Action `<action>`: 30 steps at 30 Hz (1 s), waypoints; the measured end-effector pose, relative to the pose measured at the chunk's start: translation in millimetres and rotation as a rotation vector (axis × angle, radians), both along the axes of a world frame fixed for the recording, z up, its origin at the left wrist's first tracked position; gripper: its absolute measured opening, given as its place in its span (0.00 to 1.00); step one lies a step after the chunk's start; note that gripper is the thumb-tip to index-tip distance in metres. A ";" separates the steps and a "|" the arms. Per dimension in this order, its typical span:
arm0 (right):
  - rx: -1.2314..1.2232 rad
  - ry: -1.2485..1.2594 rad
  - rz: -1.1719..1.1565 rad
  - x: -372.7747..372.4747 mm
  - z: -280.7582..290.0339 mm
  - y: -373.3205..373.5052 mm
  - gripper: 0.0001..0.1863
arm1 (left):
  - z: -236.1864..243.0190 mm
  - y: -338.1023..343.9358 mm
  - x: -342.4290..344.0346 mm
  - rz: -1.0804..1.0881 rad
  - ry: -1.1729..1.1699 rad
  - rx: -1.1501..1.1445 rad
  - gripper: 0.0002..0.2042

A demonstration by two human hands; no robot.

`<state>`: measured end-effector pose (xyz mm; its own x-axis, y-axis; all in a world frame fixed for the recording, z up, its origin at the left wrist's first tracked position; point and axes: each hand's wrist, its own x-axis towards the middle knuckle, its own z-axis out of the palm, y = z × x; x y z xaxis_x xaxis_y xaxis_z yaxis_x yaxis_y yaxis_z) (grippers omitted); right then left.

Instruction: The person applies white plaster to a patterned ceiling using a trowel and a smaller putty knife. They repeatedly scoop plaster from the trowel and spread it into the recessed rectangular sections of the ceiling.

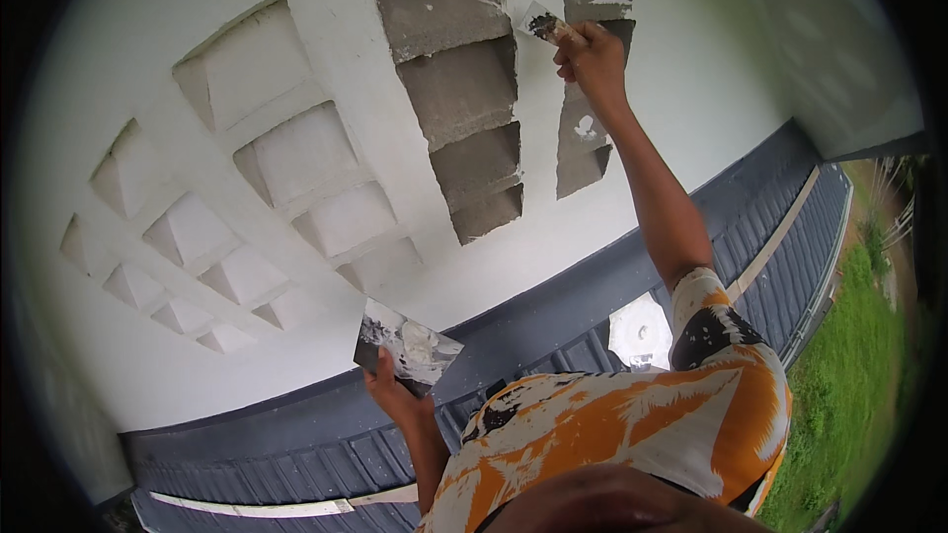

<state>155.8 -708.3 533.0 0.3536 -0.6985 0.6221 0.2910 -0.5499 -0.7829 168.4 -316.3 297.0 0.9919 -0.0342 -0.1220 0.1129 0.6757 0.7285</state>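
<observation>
My right hand [595, 57] is raised to the wall, its fingers closed round the handle of a putty knife [540, 24]. The blade is flat and smeared with dark and pale stains, and lies at the white strip between two columns of bare grey recesses. Lower down, my left hand [395, 393] grips the edge of a flat square board [410, 341] loaded with white putty. The wall [538, 128] is painted white. One white blob of putty [585, 127] sits on a grey recess below my right hand.
White-painted recesses [262, 64] run across the left of the wall; the grey recesses [454, 89] are unpainted. Below lies a dark ribbed roof [296, 474] with pale wooden strips [775, 237]. A white object [640, 333] rests on the roof by my right arm. Grass [839, 385] shows far below at right.
</observation>
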 end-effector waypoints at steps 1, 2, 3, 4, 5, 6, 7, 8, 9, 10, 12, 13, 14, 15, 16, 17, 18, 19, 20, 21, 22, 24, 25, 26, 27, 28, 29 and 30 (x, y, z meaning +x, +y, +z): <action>-0.082 0.022 -0.037 -3.8 5.5 2.8 0.08 | -0.8 0.6 -0.2 -0.007 -0.003 0.005 0.16; -0.164 0.043 -0.074 -8.3 10.5 5.0 0.08 | -2.2 1.0 0.4 -0.015 -0.005 0.009 0.16; -0.246 0.064 -0.112 -12.0 15.8 8.1 0.08 | -2.8 2.0 0.9 -0.023 -0.008 0.014 0.17; -0.243 0.095 -0.092 -15.0 21.2 14.3 0.08 | -2.3 2.9 0.4 -0.020 -0.028 0.003 0.17; -0.241 0.126 -0.073 -19.1 25.2 22.4 0.07 | -0.7 3.8 0.4 -0.017 -0.048 -0.009 0.17; -0.238 0.156 -0.054 -20.7 26.3 28.2 0.07 | 1.5 4.7 0.6 -0.014 -0.068 -0.019 0.17; -0.332 0.189 -0.107 -22.7 26.2 28.9 0.07 | 4.9 4.4 0.2 -0.014 -0.064 -0.018 0.17; -0.426 0.221 -0.162 -25.3 24.6 27.1 0.08 | 9.8 4.1 0.1 -0.014 -0.061 -0.017 0.18; -0.520 0.253 -0.216 -27.5 24.6 27.4 0.08 | 14.6 3.6 0.4 -0.015 -0.057 -0.015 0.18; -0.512 0.262 -0.239 -26.9 24.0 30.0 0.09 | 18.7 3.9 0.5 -0.004 -0.063 -0.016 0.18; -0.473 0.275 -0.230 -27.2 23.6 37.4 0.10 | 26.5 3.6 2.4 0.012 -0.074 -0.017 0.18; -0.440 0.278 -0.202 -28.7 23.1 41.6 0.10 | 30.1 4.0 5.1 0.017 -0.077 -0.019 0.18; -0.385 0.276 -0.117 -32.5 24.8 47.1 0.11 | 33.6 5.0 9.2 0.020 -0.079 -0.021 0.18; -0.331 0.273 -0.019 -30.1 25.8 56.6 0.11 | 35.8 9.2 15.1 0.037 -0.081 -0.023 0.18; -0.351 0.290 0.060 -35.1 26.5 64.8 0.11 | 38.1 10.9 18.9 0.035 -0.095 -0.042 0.18; -0.370 0.306 0.138 -40.5 26.6 73.2 0.11 | 40.2 12.3 23.0 0.033 -0.109 -0.061 0.18; -0.388 0.322 0.216 -44.9 25.5 80.5 0.11 | 43.3 12.8 26.7 0.030 -0.124 -0.079 0.18; -0.487 0.360 0.192 -47.1 22.2 84.7 0.11 | 46.7 11.1 30.6 0.011 -0.152 -0.107 0.17; -0.586 0.396 0.168 -49.1 19.0 88.3 0.11 | 52.2 9.4 34.3 -0.007 -0.180 -0.135 0.17; -0.685 0.431 0.145 -51.1 15.6 93.0 0.11 | 59.4 7.1 39.0 -0.025 -0.208 -0.163 0.17; -0.741 0.541 0.113 -54.0 14.9 104.4 0.11 | 67.6 5.5 44.2 -0.040 -0.242 -0.149 0.17; -0.970 0.433 0.087 -61.0 12.7 125.9 0.11 | 82.7 6.0 50.4 -0.054 -0.279 -0.107 0.16; -1.084 0.389 0.093 -63.3 9.9 136.7 0.11 | 87.2 2.1 56.8 -0.054 -0.274 -0.109 0.15; -1.069 0.385 0.124 -63.6 7.2 149.5 0.14 | 90.4 4.1 66.3 -0.112 -0.303 -0.090 0.14; -1.144 0.377 0.152 -64.7 3.2 161.7 0.15 | 97.3 0.6 72.0 -0.136 -0.339 -0.132 0.13; -1.213 0.365 0.167 -65.6 -2.6 169.0 0.16 | 101.3 -4.5 76.6 -0.176 -0.342 -0.124 0.12; -1.287 0.328 0.177 -64.7 -3.4 176.3 0.17 | 107.6 -6.0 79.4 -0.182 -0.379 -0.124 0.11; -1.324 0.286 0.245 -61.6 -4.7 182.2 0.20 | 113.5 -4.6 79.6 -0.201 -0.382 -0.135 0.11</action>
<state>94.2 -526.0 528.3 0.6079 0.4510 0.6535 0.4063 -0.8838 0.2320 248.0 -321.0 410.5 0.9369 -0.2216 0.2702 -0.0078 0.7598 0.6501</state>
